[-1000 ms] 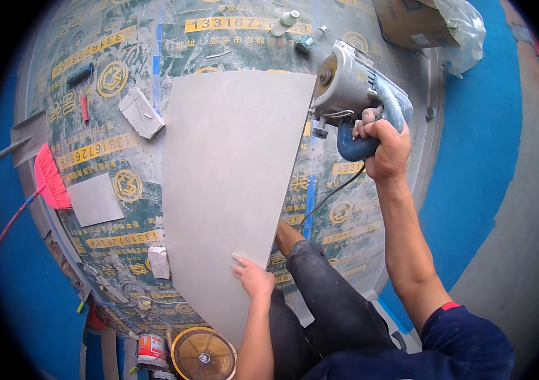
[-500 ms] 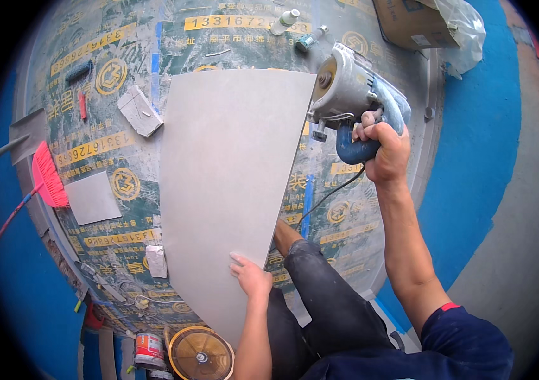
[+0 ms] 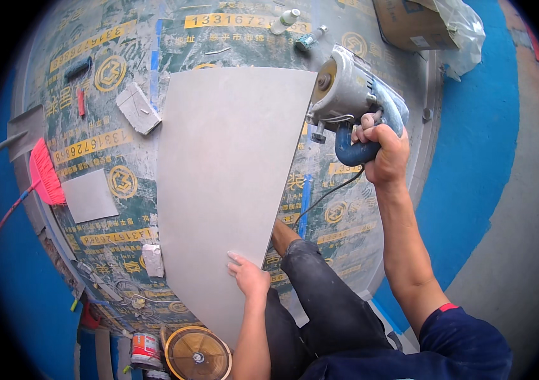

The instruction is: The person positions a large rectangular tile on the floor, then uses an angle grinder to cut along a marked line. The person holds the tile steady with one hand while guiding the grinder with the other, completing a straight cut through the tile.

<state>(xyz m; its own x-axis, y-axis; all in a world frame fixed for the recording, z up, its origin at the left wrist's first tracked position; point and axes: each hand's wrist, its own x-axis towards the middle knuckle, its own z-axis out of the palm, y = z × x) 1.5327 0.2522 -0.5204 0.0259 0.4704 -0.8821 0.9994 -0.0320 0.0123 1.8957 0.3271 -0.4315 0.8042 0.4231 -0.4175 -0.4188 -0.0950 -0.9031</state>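
The power saw is at the grey slab's far right corner, its blue handle clamped in the fingers of the right hand. The left hand's fingers rest slightly apart on the slab's nearer part. The right arm stretches forward, the left less so.

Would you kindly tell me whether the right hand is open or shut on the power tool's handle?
Shut: the right hand has its fingers curled around the blue handle of the power tool.
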